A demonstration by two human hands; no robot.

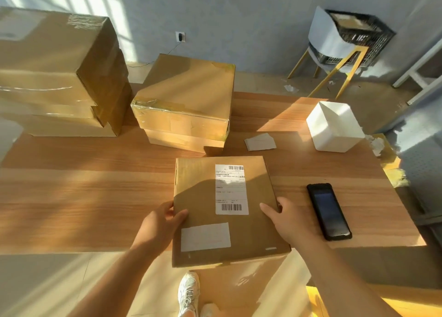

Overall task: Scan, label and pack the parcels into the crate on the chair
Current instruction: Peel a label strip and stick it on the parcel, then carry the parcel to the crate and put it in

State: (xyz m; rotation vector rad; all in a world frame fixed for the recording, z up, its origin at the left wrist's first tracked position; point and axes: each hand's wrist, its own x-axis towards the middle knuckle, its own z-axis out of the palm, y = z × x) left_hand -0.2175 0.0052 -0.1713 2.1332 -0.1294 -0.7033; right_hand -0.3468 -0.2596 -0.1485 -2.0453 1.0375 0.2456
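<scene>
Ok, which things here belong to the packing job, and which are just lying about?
Job: flat parcel gripped by left hand and right hand; scanner; crate on chair; stacked parcels.
Lying about: white box; paper slips; torn scraps; wall plug.

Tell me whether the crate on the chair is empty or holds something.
Not empty. Brown cardboard shows inside the crate on the chair, near its top. How many parcels cannot be told.

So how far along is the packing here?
Done: the flat brown cardboard parcel carries a white barcode label, and the black plastic crate seems to hold cardboard already. In hand: left hand and right hand grip that parcel. Left: stacked taped cardboard boxes wait on the wooden table.
</scene>
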